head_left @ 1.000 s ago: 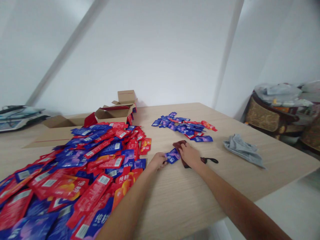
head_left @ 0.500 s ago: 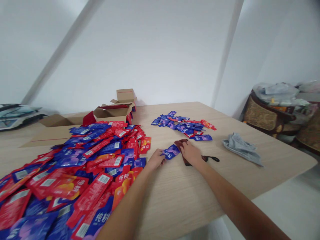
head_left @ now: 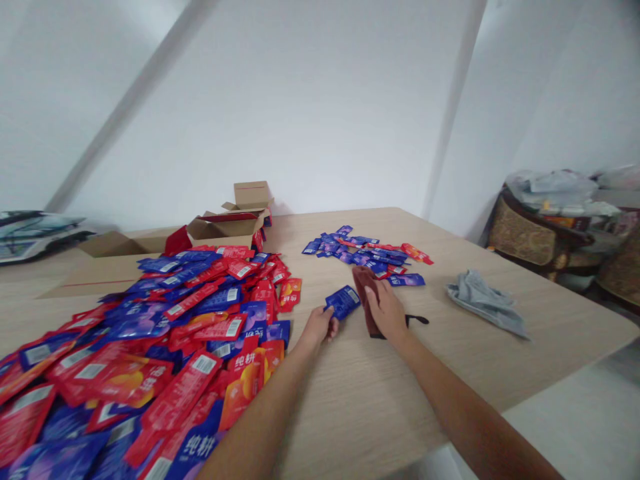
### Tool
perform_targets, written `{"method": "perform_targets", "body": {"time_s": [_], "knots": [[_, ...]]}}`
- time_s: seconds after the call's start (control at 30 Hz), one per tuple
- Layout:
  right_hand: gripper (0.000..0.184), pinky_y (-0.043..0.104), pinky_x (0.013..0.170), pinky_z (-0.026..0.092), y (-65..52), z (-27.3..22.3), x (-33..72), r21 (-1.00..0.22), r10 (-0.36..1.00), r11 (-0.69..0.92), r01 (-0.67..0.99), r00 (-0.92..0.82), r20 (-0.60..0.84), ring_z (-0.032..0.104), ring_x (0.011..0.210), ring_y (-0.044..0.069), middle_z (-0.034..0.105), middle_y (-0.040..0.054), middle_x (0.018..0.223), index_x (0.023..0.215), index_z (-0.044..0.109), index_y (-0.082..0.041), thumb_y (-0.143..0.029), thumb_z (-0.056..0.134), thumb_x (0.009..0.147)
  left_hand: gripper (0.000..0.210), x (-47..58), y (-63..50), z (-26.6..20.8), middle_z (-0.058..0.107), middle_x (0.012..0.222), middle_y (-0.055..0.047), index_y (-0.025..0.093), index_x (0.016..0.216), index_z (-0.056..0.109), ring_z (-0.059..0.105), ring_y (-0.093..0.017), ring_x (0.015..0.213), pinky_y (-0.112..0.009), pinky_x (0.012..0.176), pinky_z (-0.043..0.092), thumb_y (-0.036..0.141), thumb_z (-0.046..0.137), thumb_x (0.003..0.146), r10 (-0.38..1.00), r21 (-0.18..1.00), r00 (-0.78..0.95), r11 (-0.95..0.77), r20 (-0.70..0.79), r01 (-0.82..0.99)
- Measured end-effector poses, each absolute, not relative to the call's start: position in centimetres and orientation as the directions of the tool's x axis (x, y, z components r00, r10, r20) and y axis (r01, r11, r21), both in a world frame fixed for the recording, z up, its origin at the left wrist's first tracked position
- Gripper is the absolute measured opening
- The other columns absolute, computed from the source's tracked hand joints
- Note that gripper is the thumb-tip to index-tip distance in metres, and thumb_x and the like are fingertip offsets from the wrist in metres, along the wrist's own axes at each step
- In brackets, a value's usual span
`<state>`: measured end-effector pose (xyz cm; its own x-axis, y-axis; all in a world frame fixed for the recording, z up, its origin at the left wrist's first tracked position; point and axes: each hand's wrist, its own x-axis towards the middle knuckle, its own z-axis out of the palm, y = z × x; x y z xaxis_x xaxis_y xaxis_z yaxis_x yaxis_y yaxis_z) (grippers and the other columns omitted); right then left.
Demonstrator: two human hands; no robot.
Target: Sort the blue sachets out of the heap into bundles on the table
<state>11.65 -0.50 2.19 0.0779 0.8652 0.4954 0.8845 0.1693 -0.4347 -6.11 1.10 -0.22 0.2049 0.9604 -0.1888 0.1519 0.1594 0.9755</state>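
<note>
My left hand [head_left: 319,327] pinches a blue snack pouch [head_left: 343,303] by its near left end. The pouch's back, with a pale label patch, faces up. Just to the right, my right hand [head_left: 388,308] is closed over a folded brown cloth [head_left: 363,283], which a black loop [head_left: 419,320] sticks out from. A small gap lies between the pouch and the cloth. Left of my left hand spreads a big heap of red and blue pouches [head_left: 200,327]. Beyond my right hand lies a smaller group of mostly blue pouches [head_left: 380,257].
Open cardboard boxes [head_left: 225,230] stand behind the big heap. On the right of the table [head_left: 450,360] lies a crumpled grey cloth [head_left: 483,300]. A patterned armchair [head_left: 525,233] piled with plastic bags is beyond the table's right edge.
The blue pouch in my left hand has turned over from its printed front to its back. My right hand and the brown cloth have shifted slightly, with the cloth lying more upright.
</note>
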Motion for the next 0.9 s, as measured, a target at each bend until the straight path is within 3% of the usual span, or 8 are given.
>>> {"method": "perform_targets", "body": {"time_s": [0.1, 0.17, 0.37, 0.5, 0.63, 0.77, 0.83, 0.9], "knots": [[0.038, 0.027, 0.075, 0.044, -1.6, 2.0, 9.1, -0.304, 0.870, 0.360, 0.882, -0.198, 0.452, 0.057, 0.094, 0.018, 0.055, 0.0067, 0.111, 0.118, 0.051, -0.025, -0.041, 0.026, 0.094, 0.037, -5.6, 0.8, -0.4, 0.043, 0.037, 0.003, 0.017, 0.054, 0.045, 0.036, -0.007, 0.029, -0.019, 0.034, 0.024, 0.033, 0.034, 0.085, 0.942, 0.969, 0.234, 0.218, -0.241, 0.117], [0.035, 0.027, 0.071, 0.044, -1.5, 1.5, 8.1, -0.224, 0.890, 0.371, 0.901, -0.276, 0.363, 0.058, 0.091, 0.018, 0.056, 0.0056, 0.107, 0.113, 0.053, -0.025, -0.041, 0.028, 0.094, 0.035, -5.5, 0.7, -0.3, 0.043, 0.036, 0.003, 0.017, 0.053, 0.045, 0.037, -0.006, 0.029, -0.018, 0.032, 0.023, 0.029, 0.035, 0.084, 0.931, 0.956, 0.236, 0.247, -0.279, 0.159], [0.034, 0.029, 0.066, 0.044, 1.7, 0.9, 9.9, -0.112, 0.969, 0.112, 0.987, -0.084, 0.234, 0.060, 0.085, 0.020, 0.055, 0.0080, 0.108, 0.111, 0.054, -0.022, -0.038, 0.029, 0.094, 0.033, -5.3, 0.6, 0.8, 0.043, 0.036, 0.005, 0.016, 0.055, 0.045, 0.036, -0.006, 0.027, -0.018, 0.031, 0.022, 0.028, 0.039, 0.085, 0.914, 0.930, 0.229, 0.282, -0.336, 0.238], [0.036, 0.030, 0.069, 0.044, 2.3, 0.9, 11.1, -0.101, 0.974, 0.029, 0.994, -0.005, 0.228, 0.060, 0.088, 0.020, 0.055, 0.0096, 0.108, 0.111, 0.054, -0.021, -0.040, 0.028, 0.094, 0.034, -6.7, 0.5, 3.0, 0.040, 0.035, 0.005, 0.016, 0.053, 0.043, 0.035, -0.005, 0.027, -0.018, 0.031, 0.020, 0.028, 0.041, 0.085, 0.933, 0.953, 0.207, 0.266, -0.293, 0.146], [0.040, 0.030, 0.068, 0.043, 1.6, 0.7, 11.2, -0.114, 0.965, 0.037, 0.993, -0.006, 0.261, 0.060, 0.088, 0.021, 0.055, 0.0095, 0.108, 0.110, 0.055, -0.021, -0.042, 0.025, 0.095, 0.035, -11.5, 0.7, 7.5, 0.037, 0.034, 0.006, 0.017, 0.051, 0.040, 0.030, -0.005, 0.027, -0.017, 0.030, 0.016, 0.032, 0.048, 0.081, 0.972, 0.985, 0.177, 0.165, -0.153, -0.057], [0.041, 0.029, 0.068, 0.043, 1.2, 0.6, 11.4, -0.166, 0.960, 0.068, 0.984, -0.019, 0.281, 0.060, 0.088, 0.020, 0.056, 0.0078, 0.108, 0.111, 0.056, -0.022, -0.044, 0.026, 0.094, 0.031, -16.5, 1.1, 11.4, 0.045, 0.043, 0.007, 0.017, 0.061, 0.042, 0.036, -0.004, 0.032, -0.015, 0.032, 0.023, 0.038, 0.059, 0.075, 0.980, 0.925, -0.157, -0.169, 0.122, -0.341], [0.041, 0.029, 0.070, 0.043, 1.4, 0.6, 11.7, -0.222, 0.959, 0.064, 0.973, 0.001, 0.284, 0.060, 0.090, 0.020, 0.056, 0.0073, 0.109, 0.112, 0.056, -0.023, -0.045, 0.026, 0.094, 0.032, -16.9, 1.5, 11.7, 0.050, 0.048, 0.006, 0.017, 0.069, 0.045, 0.041, -0.005, 0.035, -0.015, 0.034, 0.028, 0.045, 0.059, 0.075, 0.966, 0.900, -0.226, -0.207, 0.126, -0.383], [0.042, 0.029, 0.073, 0.043, 1.9, 0.8, 12.4, -0.287, 0.951, 0.038, 0.957, 0.054, 0.303, 0.059, 0.092, 0.019, 0.055, 0.0073, 0.112, 0.115, 0.054, -0.024, -0.046, 0.026, 0.094, 0.036, -15.7, 2.1, 10.5, 0.054, 0.050, 0.005, 0.017, 0.078, 0.048, 0.043, -0.006, 0.035, -0.016, 0.034, 0.030, 0.052, 0.055, 0.077, 0.988, 0.930, -0.143, -0.101, 0.053, -0.354]]}}
